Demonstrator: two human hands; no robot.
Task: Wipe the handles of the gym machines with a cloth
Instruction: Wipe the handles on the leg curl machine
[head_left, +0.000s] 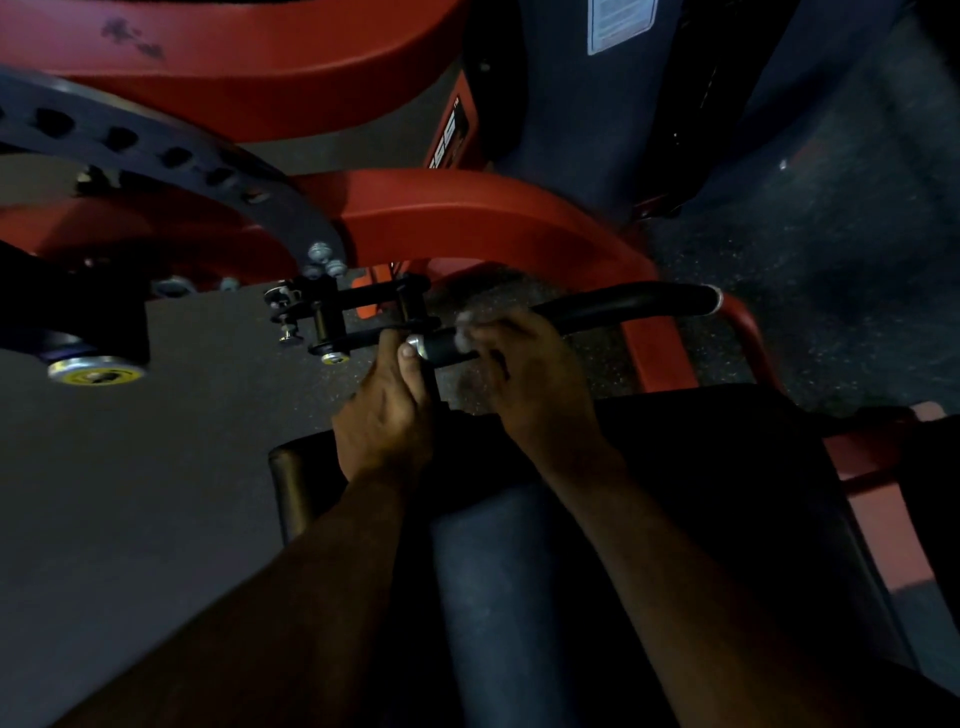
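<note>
A black padded handle bar (623, 304) with silver end caps runs across the middle of the view, bending up to the right. My right hand (530, 379) grips a small white cloth (464, 332) and presses it on the bar near its left end. My left hand (387, 410) holds the bar's left end, thumb by the silver cap (415, 345). Most of the cloth is hidden under my fingers.
The machine's red frame (467, 218) arches behind the handle. A dark perforated adjustment plate (171, 156) and a black bracket with pins (332, 312) sit to the left. A black seat pad (701, 467) lies below my hands, with my leg on it. The floor is speckled rubber.
</note>
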